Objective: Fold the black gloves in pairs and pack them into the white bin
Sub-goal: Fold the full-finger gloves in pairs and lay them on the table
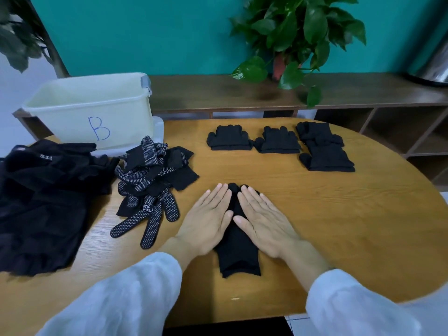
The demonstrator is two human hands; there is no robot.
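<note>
Right now your left hand (pixel 209 220) and right hand (pixel 263 221) both lie flat, fingers straight and together, palms down on a black glove (pixel 238 253) in front of you on the table (pixel 339 226). The hands sit side by side, thumbs nearly meeting over the middle of the glove, each angled slightly inward. Neither hand curls round anything; they only press. The glove's cuff points toward you and its fingertips poke out past your own fingertips on the far side. Whether it is one glove or a stacked pair under your palms cannot be told.

Beyond your hands, on the far part of the table, lie four folded pairs: one (pixel 229 139) at the left, one (pixel 277 140) just beside it, and two at the right, the farther one (pixel 317 133) touching or partly overlapped by the nearer one (pixel 327 158).

To your left is a loose heap of dotted gloves (pixel 151 175), with several dotted fingers splayed toward you. Farther left, at the table's edge, is a bigger dark pile (pixel 41 202) of black cloth with small white lettering on top.

The bin (pixel 92 110) stands at the far left corner behind the heaps, marked with a blue letter B on its near wall. Its inside is not visible from here.

Behind the table runs a wooden shelf (pixel 242 93) with a plant (pixel 298 37) on it. Your sleeves (pixel 121 299) are white.
</note>
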